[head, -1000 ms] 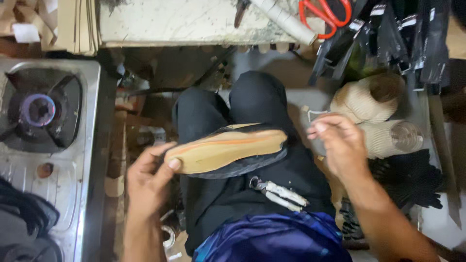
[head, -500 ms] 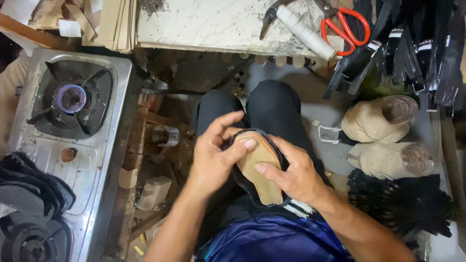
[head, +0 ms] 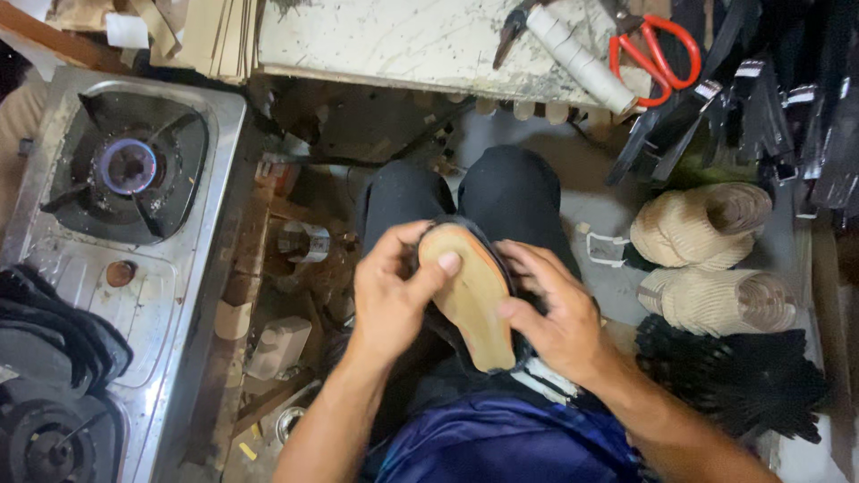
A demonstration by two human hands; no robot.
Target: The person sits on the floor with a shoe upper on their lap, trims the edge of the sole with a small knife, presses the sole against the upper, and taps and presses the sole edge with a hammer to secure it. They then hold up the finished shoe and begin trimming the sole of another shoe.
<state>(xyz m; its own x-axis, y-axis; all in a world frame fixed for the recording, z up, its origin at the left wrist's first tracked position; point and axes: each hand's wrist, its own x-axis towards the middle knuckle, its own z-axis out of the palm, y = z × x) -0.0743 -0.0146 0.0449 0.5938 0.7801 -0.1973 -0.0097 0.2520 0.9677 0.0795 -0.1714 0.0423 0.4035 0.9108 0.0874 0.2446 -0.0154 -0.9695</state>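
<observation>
Shoe sole (head: 472,300) held over the lap between both hands, long axis running away from the body. Left hand (head: 389,300) gripped its left edge, thumb on top; right hand (head: 555,313) cupped its right edge. Equally near. Gas stove (head: 125,170) well left of sole.

stove (head: 125,179) left – sole (head: 470,291) on lap, between 2 hands – rolls (head: 707,259) right

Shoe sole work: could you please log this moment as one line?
hands: left, right both grip shoe sole | over lap | lit stove at left
</observation>
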